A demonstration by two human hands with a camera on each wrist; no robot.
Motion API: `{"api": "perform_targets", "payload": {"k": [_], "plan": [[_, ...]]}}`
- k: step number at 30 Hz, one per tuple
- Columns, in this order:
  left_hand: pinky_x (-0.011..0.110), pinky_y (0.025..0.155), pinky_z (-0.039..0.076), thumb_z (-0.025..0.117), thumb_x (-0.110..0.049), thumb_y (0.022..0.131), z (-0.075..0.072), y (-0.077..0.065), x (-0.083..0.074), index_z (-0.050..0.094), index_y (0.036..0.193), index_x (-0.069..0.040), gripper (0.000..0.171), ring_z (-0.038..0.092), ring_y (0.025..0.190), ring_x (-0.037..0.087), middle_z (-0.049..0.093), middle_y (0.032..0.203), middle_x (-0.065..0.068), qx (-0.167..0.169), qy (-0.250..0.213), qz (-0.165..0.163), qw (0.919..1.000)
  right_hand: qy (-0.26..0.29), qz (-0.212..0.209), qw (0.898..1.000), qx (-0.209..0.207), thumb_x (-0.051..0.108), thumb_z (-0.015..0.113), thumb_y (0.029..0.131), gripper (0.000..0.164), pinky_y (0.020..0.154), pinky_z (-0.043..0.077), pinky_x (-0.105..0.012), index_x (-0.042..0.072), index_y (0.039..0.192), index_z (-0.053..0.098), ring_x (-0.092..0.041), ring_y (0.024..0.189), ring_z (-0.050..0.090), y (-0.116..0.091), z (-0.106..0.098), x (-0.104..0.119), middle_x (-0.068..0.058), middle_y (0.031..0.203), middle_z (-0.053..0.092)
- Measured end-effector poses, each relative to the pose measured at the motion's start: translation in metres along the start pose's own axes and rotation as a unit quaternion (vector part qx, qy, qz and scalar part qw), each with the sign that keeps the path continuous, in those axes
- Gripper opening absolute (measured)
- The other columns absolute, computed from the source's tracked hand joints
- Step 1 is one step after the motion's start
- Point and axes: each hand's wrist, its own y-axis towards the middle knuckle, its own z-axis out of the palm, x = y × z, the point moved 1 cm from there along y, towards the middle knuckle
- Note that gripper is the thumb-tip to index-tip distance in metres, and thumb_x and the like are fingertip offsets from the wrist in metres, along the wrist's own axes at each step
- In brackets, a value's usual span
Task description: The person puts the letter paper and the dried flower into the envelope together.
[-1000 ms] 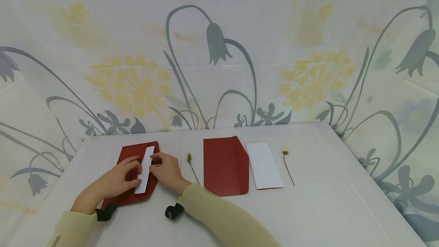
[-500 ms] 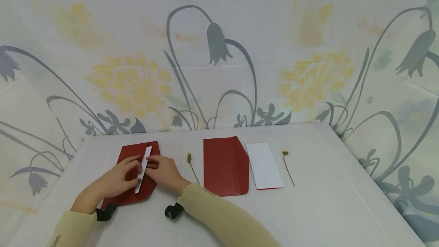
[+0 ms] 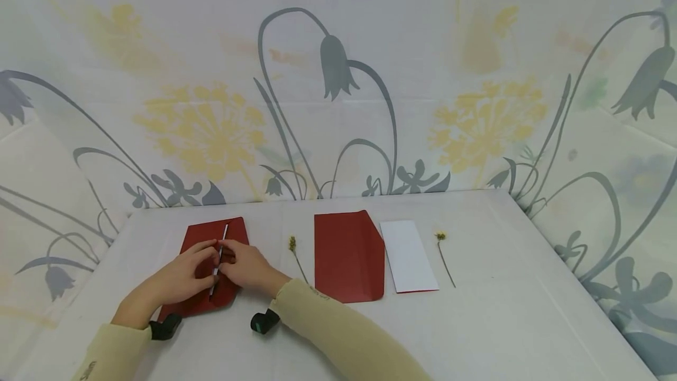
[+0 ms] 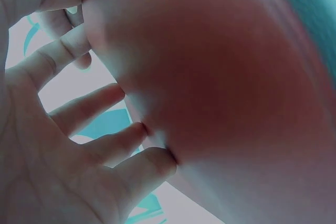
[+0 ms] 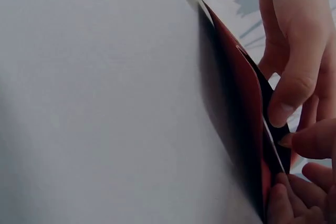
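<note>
A red envelope (image 3: 211, 231) lies at the left of the white table, its flap side to the right. Only a thin strip of a white card (image 3: 225, 231) shows at its mouth; the rest is inside. My left hand (image 3: 182, 275) holds the envelope at the mouth, and its thumb (image 5: 283, 113) sits at the opening in the right wrist view. My right hand (image 3: 248, 266) pinches the card's edge, with its fingertips close to those of the left. Red paper (image 4: 220, 66) fills much of the left wrist view, blurred, with left fingertips touching its edge.
Right of my hands lie a dried flower (image 3: 292, 244), a second red envelope (image 3: 349, 257), a white card (image 3: 409, 257) with a red lower edge, and another dried flower (image 3: 441, 237). A flower-patterned cloth (image 3: 370, 116) stands behind the table (image 3: 502, 310).
My right hand has moved left, and the white card has slid into the envelope, from a broad strip to a thin one. My left hand has stayed in place.
</note>
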Motion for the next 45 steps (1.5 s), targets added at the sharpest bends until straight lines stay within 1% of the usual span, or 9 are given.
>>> {"api": "perform_targets", "payload": {"k": [4,9,14,22,25,30,32,39,45], "plan": [[0.064,0.092,0.047,0.076,-0.012,0.082,0.001,0.000,0.001,0.056,0.097,-0.018,0.026,0.048,0.123,0.052,0.046,0.140,0.032,0.000,0.001,0.000,1.0000,-0.037,-0.005,0.999,0.034,0.018,0.061,0.096,0.052,0.099,0.041,-0.018,0.014,0.147,0.048,-0.001,0.120,0.054,0.003,-0.002,0.002,0.007,0.132,0.062],[0.064,0.092,0.047,0.076,-0.012,0.082,0.002,0.000,0.001,0.058,0.099,-0.017,0.026,0.047,0.123,0.052,0.044,0.141,0.032,0.002,0.007,-0.005,1.0000,-0.059,0.007,0.997,0.055,0.019,0.059,0.098,0.053,0.102,0.040,-0.019,0.015,0.149,0.044,-0.002,0.124,0.052,0.007,-0.002,0.004,0.007,0.135,0.059],[0.064,0.091,0.047,0.076,-0.012,0.083,0.002,0.000,0.001,0.062,0.102,-0.017,0.024,0.048,0.123,0.052,0.043,0.142,0.031,0.006,0.017,-0.002,0.9998,-0.021,0.024,0.998,0.058,0.017,0.059,0.099,0.051,0.102,0.040,-0.019,0.014,0.148,0.045,-0.002,0.125,0.052,0.007,-0.004,0.003,0.005,0.137,0.059],[0.064,0.089,0.049,0.076,-0.012,0.083,0.002,0.001,0.000,0.062,0.093,-0.021,0.019,0.046,0.125,0.054,0.043,0.143,0.031,0.004,0.010,-0.002,0.9999,0.032,0.036,0.997,0.058,0.013,0.060,0.098,0.047,0.100,0.041,-0.017,0.011,0.144,0.048,-0.003,0.125,0.053,0.006,-0.008,-0.002,0.003,0.137,0.059],[0.065,0.089,0.048,0.076,-0.012,0.083,0.002,0.001,0.001,0.059,0.090,-0.022,0.021,0.046,0.124,0.054,0.044,0.142,0.031,0.000,0.012,0.003,0.9999,0.035,0.031,0.997,0.062,0.015,0.062,0.097,0.048,0.100,0.041,-0.018,0.011,0.144,0.049,-0.003,0.125,0.053,0.007,-0.009,-0.002,0.003,0.137,0.060],[0.065,0.090,0.048,0.078,-0.015,0.083,0.003,0.000,0.002,0.055,0.088,-0.023,0.025,0.048,0.123,0.053,0.046,0.139,0.031,-0.008,0.023,0.015,0.9996,-0.005,0.007,0.997,0.079,0.021,0.067,0.095,0.056,0.103,0.039,-0.019,0.014,0.146,0.047,-0.003,0.126,0.051,0.006,-0.009,-0.002,0.006,0.139,0.057],[0.065,0.090,0.048,0.078,-0.015,0.082,0.003,0.000,0.003,0.055,0.088,-0.024,0.026,0.049,0.122,0.052,0.046,0.139,0.031,-0.010,0.025,0.014,0.9996,-0.007,-0.003,0.997,0.083,0.020,0.068,0.095,0.057,0.103,0.038,-0.019,0.013,0.147,0.046,-0.003,0.127,0.050,0.005,-0.010,-0.002,0.006,0.140,0.056],[0.066,0.090,0.047,0.079,-0.019,0.083,0.005,0.002,0.002,0.058,0.092,-0.023,0.024,0.048,0.123,0.053,0.045,0.140,0.031,-0.004,0.021,0.004,0.9998,0.081,0.009,0.994,0.076,0.013,0.066,0.096,0.052,0.099,0.042,-0.017,0.009,0.144,0.048,-0.003,0.124,0.054,0.005,-0.012,-0.005,0.003,0.138,0.058],[0.065,0.092,0.046,0.080,-0.020,0.082,0.006,0.000,0.001,0.063,0.102,-0.017,0.027,0.047,0.124,0.051,0.045,0.140,0.030,0.010,0.023,-0.008,0.9997,0.074,0.011,0.996,0.049,0.016,0.067,0.095,0.040,0.094,0.045,-0.017,0.013,0.134,0.059,0.000,0.113,0.059,0.001,-0.013,-0.004,0.008,0.124,0.066]]}}
